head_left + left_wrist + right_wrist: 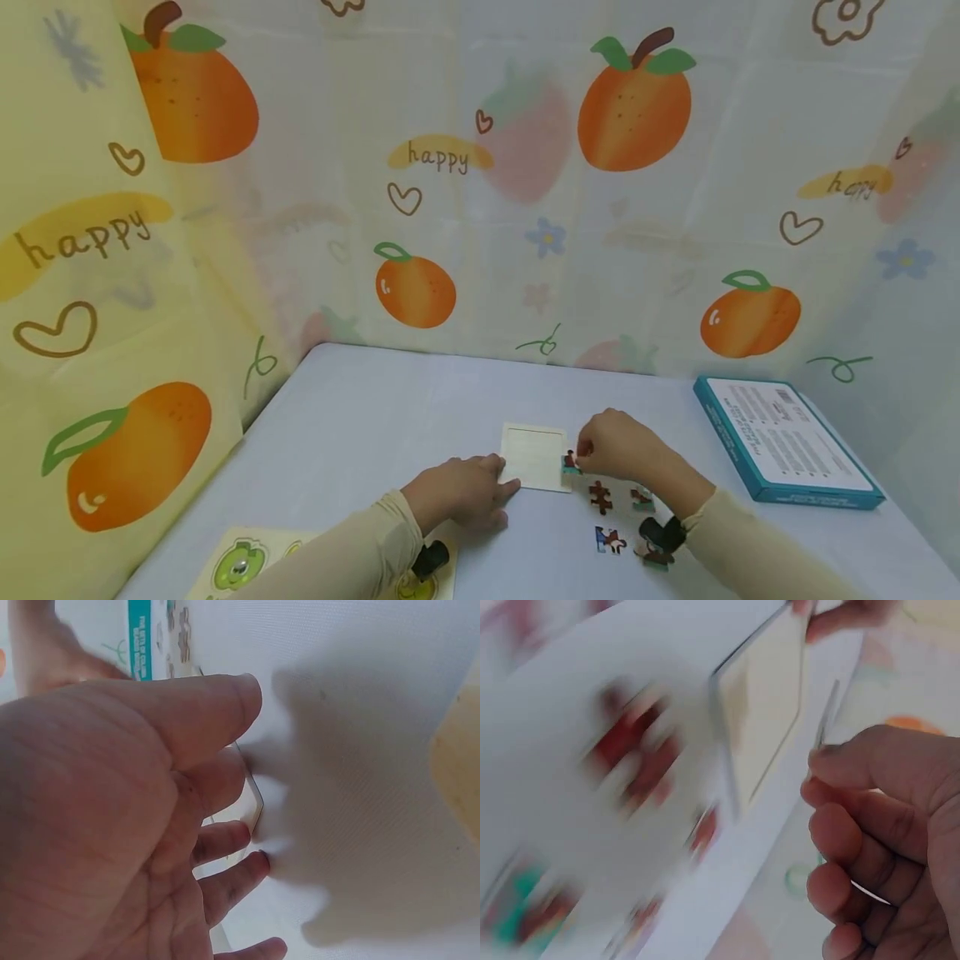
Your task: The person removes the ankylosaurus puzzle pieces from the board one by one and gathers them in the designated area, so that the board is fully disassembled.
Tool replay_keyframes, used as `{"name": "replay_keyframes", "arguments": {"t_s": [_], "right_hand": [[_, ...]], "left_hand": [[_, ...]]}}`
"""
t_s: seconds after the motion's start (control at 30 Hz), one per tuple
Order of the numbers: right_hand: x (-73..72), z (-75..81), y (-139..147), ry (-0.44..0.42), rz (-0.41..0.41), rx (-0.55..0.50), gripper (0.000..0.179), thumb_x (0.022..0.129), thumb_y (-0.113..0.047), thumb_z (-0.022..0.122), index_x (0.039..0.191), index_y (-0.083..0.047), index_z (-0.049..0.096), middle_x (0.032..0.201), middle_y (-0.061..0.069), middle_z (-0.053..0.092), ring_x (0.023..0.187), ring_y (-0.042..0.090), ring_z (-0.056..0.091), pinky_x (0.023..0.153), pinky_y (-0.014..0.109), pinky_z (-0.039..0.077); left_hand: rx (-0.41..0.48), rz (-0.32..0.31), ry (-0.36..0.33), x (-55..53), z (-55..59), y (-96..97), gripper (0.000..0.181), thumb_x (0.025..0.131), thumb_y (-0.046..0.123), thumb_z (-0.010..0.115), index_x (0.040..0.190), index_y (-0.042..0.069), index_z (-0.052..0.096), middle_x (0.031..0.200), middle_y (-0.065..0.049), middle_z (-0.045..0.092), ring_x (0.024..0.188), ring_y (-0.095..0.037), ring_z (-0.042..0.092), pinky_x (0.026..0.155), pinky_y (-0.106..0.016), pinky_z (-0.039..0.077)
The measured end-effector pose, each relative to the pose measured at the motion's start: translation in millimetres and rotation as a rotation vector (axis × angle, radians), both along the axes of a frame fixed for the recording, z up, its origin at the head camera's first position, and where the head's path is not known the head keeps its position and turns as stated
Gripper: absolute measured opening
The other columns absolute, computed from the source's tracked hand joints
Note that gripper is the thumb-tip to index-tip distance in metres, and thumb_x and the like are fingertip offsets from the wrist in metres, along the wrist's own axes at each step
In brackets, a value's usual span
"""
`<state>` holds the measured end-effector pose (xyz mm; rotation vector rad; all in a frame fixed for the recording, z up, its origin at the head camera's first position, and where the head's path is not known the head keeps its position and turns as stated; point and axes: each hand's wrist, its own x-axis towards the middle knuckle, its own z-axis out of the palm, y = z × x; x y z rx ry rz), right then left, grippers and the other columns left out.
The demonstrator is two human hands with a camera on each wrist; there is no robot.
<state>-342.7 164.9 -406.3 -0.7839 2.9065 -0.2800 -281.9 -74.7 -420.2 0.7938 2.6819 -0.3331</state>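
A shallow cream puzzle tray with a raised border lies at mid-table; its inside is bare. My left hand rests at its lower left corner, fingers fairly straight and touching the border. Just beyond the tray's right edge, my right hand pinches a small jigsaw piece between thumb and forefinger. The right wrist view shows that piece edge-on, held upright. Several loose jigsaw pieces lie below the right hand, among them a brown one and a blue-and-white one.
A teal-edged box with a printed white face lies at the table's right. At the front left, under the left forearm, are cream boards with fruit pictures. A fruit-patterned curtain hangs behind the table.
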Motion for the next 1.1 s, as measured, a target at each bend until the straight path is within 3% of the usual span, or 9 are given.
{"name": "replay_keyframes", "arguments": {"t_s": [0.2,0.47,0.83,1.1], "right_hand": [[24.1,4.9,65,-0.164,-0.160,-0.015,0.010,0.080,-0.024,0.080,0.074,-0.024,0.072,0.068,-0.008,0.057,0.068,0.014,0.051,0.060,0.029,0.047],[59.0,-8.9,123,-0.239,-0.247,-0.026,0.013,0.077,-0.021,0.083,0.071,-0.021,0.071,0.065,-0.005,0.055,0.065,0.014,0.050,0.058,0.026,0.044],[59.0,-29.5,138,-0.300,-0.290,-0.011,0.013,0.075,-0.015,0.084,0.067,-0.018,0.074,0.066,-0.007,0.064,0.061,0.013,0.052,0.059,0.025,0.048],[53.5,-30.3,133,-0.287,-0.270,0.003,0.013,0.075,-0.015,0.084,0.069,-0.018,0.074,0.068,-0.008,0.064,0.063,0.013,0.051,0.060,0.026,0.047]], "left_hand": [[0.018,0.014,-0.001,-3.9,-3.4,-4.3,0.059,0.096,0.056,0.051,0.150,0.038,0.037,0.150,-0.002,0.036,0.133,-0.021,0.041,0.096,-0.044,0.044],[0.068,0.047,-0.017,-3.0,-10.3,-6.6,0.058,0.095,0.057,0.053,0.149,0.040,0.041,0.145,-0.001,0.039,0.130,-0.020,0.043,0.096,-0.043,0.043],[0.057,0.033,-0.006,-6.6,-7.9,-7.3,0.058,0.095,0.056,0.052,0.149,0.038,0.040,0.147,-0.001,0.038,0.132,-0.020,0.041,0.097,-0.043,0.043],[0.109,0.043,-0.005,-13.4,-11.8,-11.2,0.055,0.096,0.054,0.053,0.148,0.039,0.042,0.145,-0.002,0.040,0.128,-0.021,0.044,0.094,-0.042,0.045]]}}
